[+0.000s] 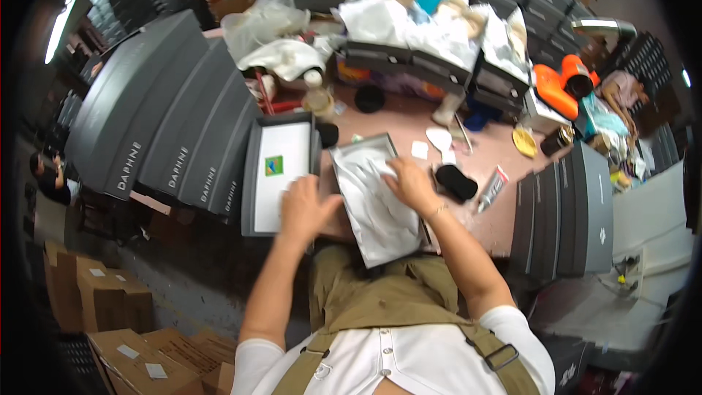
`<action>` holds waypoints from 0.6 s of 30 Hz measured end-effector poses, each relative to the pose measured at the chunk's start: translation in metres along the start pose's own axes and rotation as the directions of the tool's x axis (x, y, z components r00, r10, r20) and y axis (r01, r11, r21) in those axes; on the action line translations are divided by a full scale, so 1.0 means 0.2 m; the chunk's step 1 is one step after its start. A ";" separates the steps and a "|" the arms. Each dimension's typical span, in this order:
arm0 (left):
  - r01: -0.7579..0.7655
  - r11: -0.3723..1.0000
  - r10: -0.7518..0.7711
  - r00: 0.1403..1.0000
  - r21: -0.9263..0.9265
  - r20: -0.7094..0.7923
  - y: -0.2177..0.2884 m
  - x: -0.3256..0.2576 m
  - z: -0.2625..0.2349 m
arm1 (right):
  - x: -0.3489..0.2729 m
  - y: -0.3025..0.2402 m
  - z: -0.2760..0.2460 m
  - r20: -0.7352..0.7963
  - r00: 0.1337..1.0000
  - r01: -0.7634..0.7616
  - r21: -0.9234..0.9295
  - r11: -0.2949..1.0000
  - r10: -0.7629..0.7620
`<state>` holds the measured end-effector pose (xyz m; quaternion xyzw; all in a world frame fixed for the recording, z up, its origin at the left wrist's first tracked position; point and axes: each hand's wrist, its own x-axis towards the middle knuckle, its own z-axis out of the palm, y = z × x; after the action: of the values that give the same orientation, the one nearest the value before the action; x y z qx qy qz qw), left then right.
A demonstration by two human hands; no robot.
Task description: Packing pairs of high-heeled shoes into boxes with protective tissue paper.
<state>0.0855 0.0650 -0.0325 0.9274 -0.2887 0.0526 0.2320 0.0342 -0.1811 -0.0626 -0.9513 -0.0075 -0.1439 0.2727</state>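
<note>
My left hand (303, 208) is open, thumb spread from the fingers, at the right edge of a shallow grey box part (248, 205) with a white inside. A small green square (273, 166) with a blue mark lies on that white face. To its right, an open shoebox (381, 140) tilts toward me at the table's front edge, lined with crumpled white tissue paper (369, 208). My right hand (411, 186) rests on the tissue along the box's right side, fingers slightly bent and apart. Whatever the paper may cover is hidden.
Grey shoeboxes (175, 124) are stacked at left, more (563, 212) at right. A black oval pad (455, 182) and a grey tube (493, 189) lie right of my right hand. Behind stand open boxes with paper-wrapped shoes (439, 33), a clear bottle (316, 95) and an orange object (553, 93).
</note>
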 end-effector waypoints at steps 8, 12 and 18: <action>0.303 0.608 -0.143 0.951 -0.734 0.274 0.21 -0.02 -0.48 | -0.29 -0.06 -0.27 -0.015 0.965 -0.204 0.586 0.784 0.263; 0.376 -0.093 -0.178 0.905 -0.922 0.387 0.27 -0.29 0.02 | -0.29 -0.08 -0.35 0.126 0.919 -0.340 0.731 0.591 0.373; 0.278 0.347 -0.340 0.927 -0.896 0.156 0.21 -0.31 0.39 | -0.32 0.17 -0.11 0.227 0.805 -0.590 0.208 0.780 0.549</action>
<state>0.0070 0.0302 -0.0984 0.6885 -0.0837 -0.1295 0.7087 -0.0308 -0.2165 -0.0799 -0.8709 0.2406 0.0215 0.4279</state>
